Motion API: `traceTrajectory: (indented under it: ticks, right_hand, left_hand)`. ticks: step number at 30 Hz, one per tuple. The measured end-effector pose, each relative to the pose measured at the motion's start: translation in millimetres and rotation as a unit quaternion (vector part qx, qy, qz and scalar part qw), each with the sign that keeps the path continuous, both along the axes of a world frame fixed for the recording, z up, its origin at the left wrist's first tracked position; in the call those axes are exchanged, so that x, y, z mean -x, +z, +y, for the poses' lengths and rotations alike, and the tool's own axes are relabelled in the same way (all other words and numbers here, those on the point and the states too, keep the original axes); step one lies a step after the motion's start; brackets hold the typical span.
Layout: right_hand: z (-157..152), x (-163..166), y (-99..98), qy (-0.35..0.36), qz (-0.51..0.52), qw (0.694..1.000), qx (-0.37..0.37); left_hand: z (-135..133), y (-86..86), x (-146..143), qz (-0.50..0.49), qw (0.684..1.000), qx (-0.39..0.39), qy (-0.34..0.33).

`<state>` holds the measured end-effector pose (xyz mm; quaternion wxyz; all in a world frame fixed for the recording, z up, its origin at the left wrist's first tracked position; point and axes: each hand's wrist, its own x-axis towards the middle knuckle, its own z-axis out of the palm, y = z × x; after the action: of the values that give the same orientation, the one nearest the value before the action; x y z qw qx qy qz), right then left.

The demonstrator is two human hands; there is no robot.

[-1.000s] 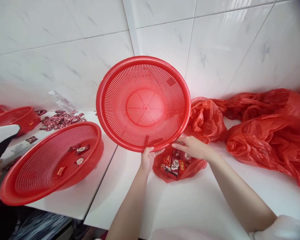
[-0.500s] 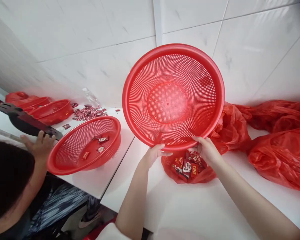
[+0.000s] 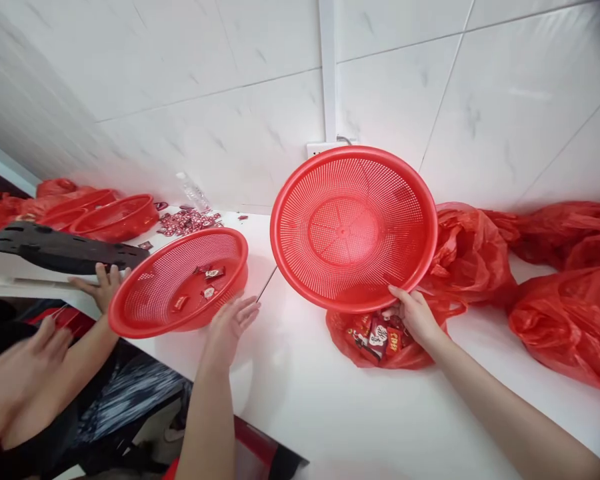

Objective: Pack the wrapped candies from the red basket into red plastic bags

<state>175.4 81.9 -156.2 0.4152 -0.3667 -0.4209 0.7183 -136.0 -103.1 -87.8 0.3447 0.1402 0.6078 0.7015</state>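
Above the right hand [image 3: 416,317], clamped on its rim [image 3: 350,304], tilts a red basket [image 3: 344,233], the left hand [image 3: 227,328] apart, loosely uncurled.

The widest free room on the bench [image 3: 300,407] lay at the lower middle of the frame, below the packet bag [image 3: 340,341]. A narrower lane ran up toward the wall [image 3: 260,147] between the left basket [image 3: 163,280] and the tilted basket [image 3: 345,233] at centre, the left grip [image 3: 233,320] at its lower end. The tilted basket and the right grip [image 3: 413,313] obstructed the packet bag's upper side. Heaped bags [image 3: 575,320] blocked the right; a co-worker's hand [image 3: 105,288], the far left.
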Motion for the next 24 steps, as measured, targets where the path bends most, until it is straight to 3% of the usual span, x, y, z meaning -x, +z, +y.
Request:
traceTrajectory:
  ticks: [2, 5, 12, 17, 24]
  right_hand:
    - [0, 0, 1.2, -0.002, -0.001, 1.0, -0.001]
    - [-1, -1, 2.9, -0.002, 0.004, 1.0, 0.003]
    - [-2, 0, 2.4, 0.001, 0.003, 1.0, -0.005]
    - [-2, -1, 6.1, 0.002, 0.014, 1.0, 0.004]
    - [4, -10, 41.2, -0.037, 0.034, 0.999, -0.016]
  left_hand:
    - [-6, 0.7, 11, -0.023, 0.995, -0.058, 0.079]
    - [-9, 2.0, 22, -0.045, 0.986, -0.084, 0.138]
    - [1, -5.2, 29, -0.067, 0.984, -0.002, 0.167]
    - [8, -4.9, 29, -0.021, 0.973, -0.048, 0.224]
    - [9, -20.3, 3, 0.069, 0.977, -0.042, 0.197]
